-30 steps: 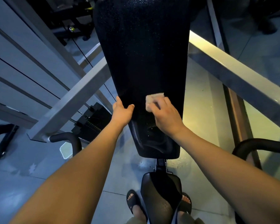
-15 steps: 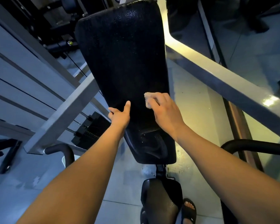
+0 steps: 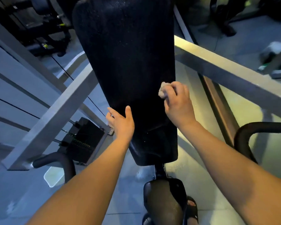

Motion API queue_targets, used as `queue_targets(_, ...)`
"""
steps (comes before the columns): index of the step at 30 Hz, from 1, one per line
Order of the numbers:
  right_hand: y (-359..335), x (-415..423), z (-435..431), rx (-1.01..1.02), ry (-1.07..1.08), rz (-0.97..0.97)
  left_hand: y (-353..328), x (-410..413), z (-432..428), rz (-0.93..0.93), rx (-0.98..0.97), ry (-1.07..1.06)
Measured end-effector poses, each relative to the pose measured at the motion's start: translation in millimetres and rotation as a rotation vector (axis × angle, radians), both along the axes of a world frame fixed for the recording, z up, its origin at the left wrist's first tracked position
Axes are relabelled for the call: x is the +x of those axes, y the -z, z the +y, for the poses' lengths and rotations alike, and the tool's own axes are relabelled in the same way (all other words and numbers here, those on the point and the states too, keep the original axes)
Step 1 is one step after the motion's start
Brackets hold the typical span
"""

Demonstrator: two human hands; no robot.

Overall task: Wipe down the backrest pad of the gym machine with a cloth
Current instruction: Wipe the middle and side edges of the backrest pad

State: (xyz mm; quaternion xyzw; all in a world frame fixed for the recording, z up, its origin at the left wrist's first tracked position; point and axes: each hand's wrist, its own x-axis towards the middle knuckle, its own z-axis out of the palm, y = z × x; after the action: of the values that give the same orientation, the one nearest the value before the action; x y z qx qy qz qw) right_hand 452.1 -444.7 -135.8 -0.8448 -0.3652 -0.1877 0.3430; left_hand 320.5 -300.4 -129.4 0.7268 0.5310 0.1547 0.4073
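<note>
Wiping has moved sideways: the cloth [image 3: 162, 92], bunched in the right hand [image 3: 178, 103], now presses the backrest pad [image 3: 125, 54] at its right edge, out from the middle. The left hand [image 3: 121, 121] rests loose-fingered on the left edge, holding nothing. The upper pad probably remains to be wiped.

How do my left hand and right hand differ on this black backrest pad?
The left hand is open with straight fingers, holding nothing; the right hand curls round a small beige cloth. The left hand rests at the left edge of the black padded backrest; the right hand is higher, at its right edge. Both are at its lower half.
</note>
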Motion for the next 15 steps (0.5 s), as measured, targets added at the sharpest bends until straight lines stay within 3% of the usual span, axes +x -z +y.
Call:
queue_targets(6, 36.4, -20.9, -4.6, -0.156, 0.026, 0.107, -0.3, -3.3, 15.4, -0.017, -0.025, 0.050)
queue_targets(10, 2.8, -29.8, -9.0, 0.044, 0.166, 0.235, -25.3, -11.7, 20.8, -0.189, 0.032, 0.019)
queue_targets(12, -30.5, -13.7, -4.1, 0.234, 0.257, 0.289, -43.6, -11.1, 24.2, -0.228, 0.179, 0.110)
queue_targets(15, -74.3, 22.1, 9.8, 0.371, 0.239, 0.412, -67.3, 0.5, 25.9, -0.172, 0.619, 0.402)
